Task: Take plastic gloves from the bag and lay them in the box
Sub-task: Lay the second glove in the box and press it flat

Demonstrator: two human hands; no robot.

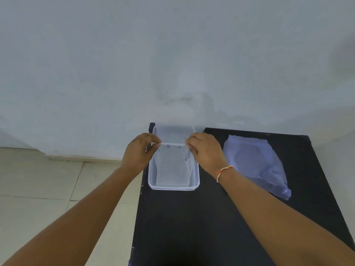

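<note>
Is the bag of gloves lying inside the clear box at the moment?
No, the bag lies on the black table, to the right of the box.

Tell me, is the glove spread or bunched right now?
Spread. Both hands, left and right, pinch the glove at opposite corners, holding it taut and flat above the box.
</note>
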